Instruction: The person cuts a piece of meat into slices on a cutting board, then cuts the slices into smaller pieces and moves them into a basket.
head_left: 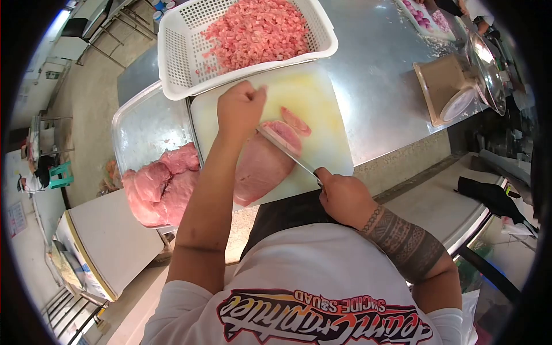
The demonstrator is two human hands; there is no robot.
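My right hand is wrapped round the handle of a knife. The blade lies across a large piece of pale pink raw meat, near its far end, with a cut part beyond the blade. Curled into a fist with the thumb apart, my left hand is over the cutting board, close to the knife tip; nothing shows in it. A thin slice of meat lies flat on the board past the large piece.
A white perforated basket of diced meat stands behind the board. To the left, a metal tray bears big raw chunks. A scale stands on the metal table at right. Another person's hand shows at the top right.
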